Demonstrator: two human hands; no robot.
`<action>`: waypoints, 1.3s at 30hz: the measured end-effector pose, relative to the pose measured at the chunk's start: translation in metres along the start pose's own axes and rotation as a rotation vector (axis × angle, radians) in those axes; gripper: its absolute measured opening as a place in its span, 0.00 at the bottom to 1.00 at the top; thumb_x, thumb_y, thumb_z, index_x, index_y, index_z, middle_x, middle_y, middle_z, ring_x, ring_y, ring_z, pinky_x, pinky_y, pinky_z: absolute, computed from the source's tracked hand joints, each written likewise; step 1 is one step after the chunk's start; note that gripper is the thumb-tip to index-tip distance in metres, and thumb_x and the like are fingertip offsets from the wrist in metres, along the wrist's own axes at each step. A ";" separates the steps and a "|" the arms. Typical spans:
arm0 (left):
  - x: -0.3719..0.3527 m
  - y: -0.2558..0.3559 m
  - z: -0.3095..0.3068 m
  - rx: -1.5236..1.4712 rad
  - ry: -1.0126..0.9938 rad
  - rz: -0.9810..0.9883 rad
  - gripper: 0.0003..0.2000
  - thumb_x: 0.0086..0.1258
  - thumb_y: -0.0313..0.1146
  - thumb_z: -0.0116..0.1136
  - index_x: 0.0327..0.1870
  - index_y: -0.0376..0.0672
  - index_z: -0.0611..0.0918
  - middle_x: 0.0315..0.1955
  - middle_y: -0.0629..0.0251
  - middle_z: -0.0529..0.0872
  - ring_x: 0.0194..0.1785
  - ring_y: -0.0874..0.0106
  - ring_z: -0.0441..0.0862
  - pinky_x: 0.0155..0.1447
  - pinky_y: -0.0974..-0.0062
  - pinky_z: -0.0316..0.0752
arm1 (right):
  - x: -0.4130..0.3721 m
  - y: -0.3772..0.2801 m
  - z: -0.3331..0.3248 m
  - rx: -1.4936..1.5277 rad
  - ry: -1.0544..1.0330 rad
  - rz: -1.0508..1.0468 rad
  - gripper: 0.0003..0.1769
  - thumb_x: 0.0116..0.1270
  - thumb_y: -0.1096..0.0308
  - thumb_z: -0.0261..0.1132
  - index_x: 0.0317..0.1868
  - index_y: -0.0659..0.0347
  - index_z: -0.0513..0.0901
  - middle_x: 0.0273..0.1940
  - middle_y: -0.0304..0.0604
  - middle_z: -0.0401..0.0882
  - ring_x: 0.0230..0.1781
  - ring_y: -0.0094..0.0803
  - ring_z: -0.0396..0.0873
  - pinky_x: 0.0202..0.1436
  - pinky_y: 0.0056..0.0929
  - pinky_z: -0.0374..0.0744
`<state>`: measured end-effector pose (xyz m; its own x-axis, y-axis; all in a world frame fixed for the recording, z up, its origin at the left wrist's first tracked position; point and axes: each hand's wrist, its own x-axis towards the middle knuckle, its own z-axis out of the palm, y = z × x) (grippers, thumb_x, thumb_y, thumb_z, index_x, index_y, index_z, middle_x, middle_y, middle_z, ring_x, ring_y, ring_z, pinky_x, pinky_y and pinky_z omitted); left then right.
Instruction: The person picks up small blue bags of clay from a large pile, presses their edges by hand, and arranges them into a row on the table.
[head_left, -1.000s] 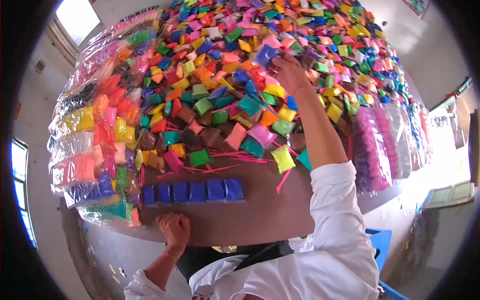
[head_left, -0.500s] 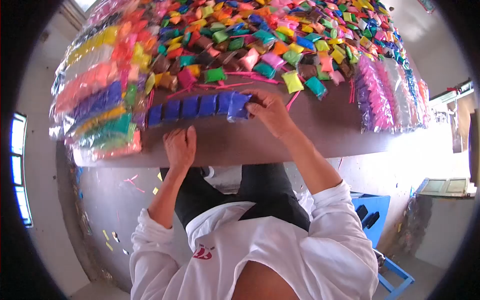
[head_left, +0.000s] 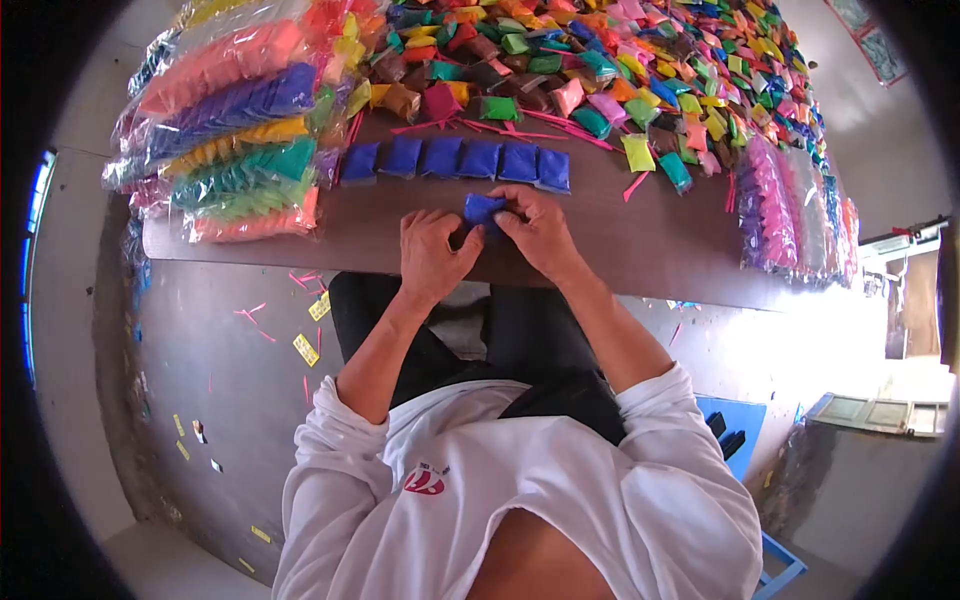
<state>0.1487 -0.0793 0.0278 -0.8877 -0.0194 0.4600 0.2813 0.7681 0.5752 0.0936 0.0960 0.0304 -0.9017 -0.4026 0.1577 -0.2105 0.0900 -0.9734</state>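
Observation:
Between my two hands is a small blue packet [head_left: 482,209] in clear plastic, held over the table near its front edge. My left hand [head_left: 432,255] is closed, with its thumb against the packet's lower left. The thumb and fingers of my right hand [head_left: 541,233] pinch its right side. Just beyond them, several more blue packets [head_left: 440,158] lie flat in a slightly curved row.
Stacked bags of colored packets [head_left: 240,120] stand on the left of the brown table [head_left: 640,240]. A large heap of loose packets [head_left: 600,70] covers the back, with pink strips [head_left: 560,127] along its front. Purple and pink bags [head_left: 770,215] stand at right.
My right hand has drawn a blue packet toward me, off the row's right end. My left hand has moved right and joined it at the packet. The view has shifted.

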 end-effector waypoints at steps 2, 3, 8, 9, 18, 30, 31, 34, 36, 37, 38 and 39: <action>-0.002 0.000 -0.002 -0.018 -0.007 -0.008 0.17 0.60 0.43 0.66 0.22 0.38 0.79 0.26 0.57 0.80 0.38 0.56 0.76 0.53 0.60 0.66 | 0.001 0.001 -0.002 0.062 -0.002 0.028 0.15 0.66 0.81 0.61 0.53 0.67 0.80 0.42 0.37 0.82 0.43 0.22 0.78 0.50 0.23 0.76; -0.002 0.000 -0.004 -0.035 -0.018 -0.013 0.17 0.60 0.43 0.66 0.22 0.38 0.78 0.26 0.57 0.80 0.38 0.56 0.76 0.53 0.60 0.66 | 0.000 0.000 -0.005 0.093 -0.001 0.042 0.14 0.66 0.81 0.61 0.52 0.67 0.80 0.42 0.35 0.82 0.43 0.22 0.78 0.50 0.22 0.76; -0.001 0.003 -0.007 -0.073 -0.058 -0.034 0.19 0.61 0.46 0.66 0.22 0.38 0.77 0.25 0.57 0.78 0.37 0.56 0.76 0.54 0.60 0.66 | -0.002 -0.004 -0.017 0.260 -0.051 0.127 0.14 0.67 0.80 0.61 0.52 0.66 0.80 0.43 0.33 0.80 0.42 0.19 0.76 0.49 0.20 0.75; -0.001 0.003 -0.006 -0.074 -0.044 -0.019 0.20 0.61 0.46 0.66 0.22 0.38 0.77 0.25 0.58 0.77 0.37 0.56 0.76 0.54 0.60 0.66 | -0.002 -0.004 -0.018 0.262 -0.059 0.124 0.14 0.67 0.79 0.61 0.52 0.65 0.80 0.43 0.33 0.80 0.42 0.19 0.75 0.49 0.19 0.75; -0.002 -0.004 -0.005 -0.096 -0.126 0.026 0.17 0.67 0.44 0.61 0.26 0.37 0.81 0.27 0.57 0.78 0.39 0.55 0.76 0.56 0.59 0.65 | 0.005 0.001 -0.011 0.024 -0.126 0.042 0.16 0.65 0.71 0.69 0.52 0.66 0.81 0.40 0.39 0.83 0.43 0.21 0.76 0.48 0.25 0.76; -0.001 -0.002 -0.005 -0.133 -0.104 0.064 0.15 0.61 0.44 0.62 0.26 0.38 0.83 0.29 0.60 0.82 0.40 0.58 0.78 0.59 0.59 0.65 | 0.001 0.003 -0.008 -0.064 -0.118 -0.013 0.16 0.65 0.69 0.70 0.51 0.66 0.81 0.41 0.38 0.84 0.43 0.22 0.77 0.50 0.27 0.76; -0.001 -0.002 -0.005 -0.136 -0.106 0.063 0.15 0.61 0.43 0.62 0.26 0.38 0.83 0.29 0.60 0.83 0.40 0.58 0.78 0.59 0.59 0.65 | 0.002 0.004 -0.010 -0.013 -0.155 0.021 0.16 0.66 0.69 0.69 0.52 0.66 0.81 0.43 0.36 0.83 0.44 0.21 0.76 0.51 0.26 0.76; 0.000 0.000 -0.005 -0.149 -0.086 0.059 0.15 0.61 0.43 0.62 0.27 0.37 0.84 0.32 0.60 0.84 0.41 0.58 0.79 0.60 0.59 0.65 | 0.001 -0.001 -0.015 0.119 -0.242 0.086 0.16 0.68 0.70 0.67 0.55 0.65 0.80 0.45 0.34 0.81 0.47 0.20 0.76 0.55 0.25 0.75; -0.001 -0.002 -0.005 -0.137 -0.105 0.060 0.15 0.61 0.43 0.62 0.28 0.37 0.84 0.34 0.59 0.85 0.43 0.58 0.79 0.60 0.59 0.64 | 0.000 -0.007 -0.015 0.182 -0.263 0.079 0.17 0.67 0.70 0.67 0.55 0.64 0.81 0.45 0.36 0.83 0.47 0.22 0.77 0.55 0.26 0.75; -0.001 -0.004 -0.005 -0.132 -0.115 0.061 0.15 0.61 0.43 0.62 0.29 0.37 0.84 0.35 0.59 0.85 0.43 0.58 0.79 0.60 0.59 0.64 | 0.000 -0.007 -0.014 0.147 -0.267 0.073 0.17 0.67 0.71 0.67 0.55 0.64 0.81 0.46 0.37 0.83 0.47 0.23 0.77 0.55 0.26 0.75; -0.002 -0.005 -0.005 -0.126 -0.126 0.065 0.15 0.61 0.43 0.62 0.29 0.37 0.84 0.35 0.59 0.85 0.44 0.57 0.79 0.60 0.59 0.64 | 0.001 -0.006 -0.014 0.111 -0.270 0.068 0.17 0.67 0.71 0.67 0.56 0.64 0.81 0.46 0.37 0.83 0.48 0.23 0.77 0.55 0.26 0.75; -0.003 -0.006 -0.006 -0.122 -0.138 0.070 0.15 0.61 0.43 0.63 0.29 0.37 0.85 0.36 0.58 0.85 0.44 0.57 0.79 0.60 0.59 0.64 | 0.002 -0.005 -0.014 0.075 -0.273 0.063 0.18 0.67 0.72 0.67 0.56 0.64 0.80 0.47 0.37 0.82 0.48 0.23 0.77 0.56 0.26 0.75</action>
<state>0.1514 -0.0876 0.0268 -0.9035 0.1256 0.4099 0.3789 0.6812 0.6264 0.0877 0.1079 0.0383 -0.7751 -0.6293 0.0564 -0.1198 0.0587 -0.9911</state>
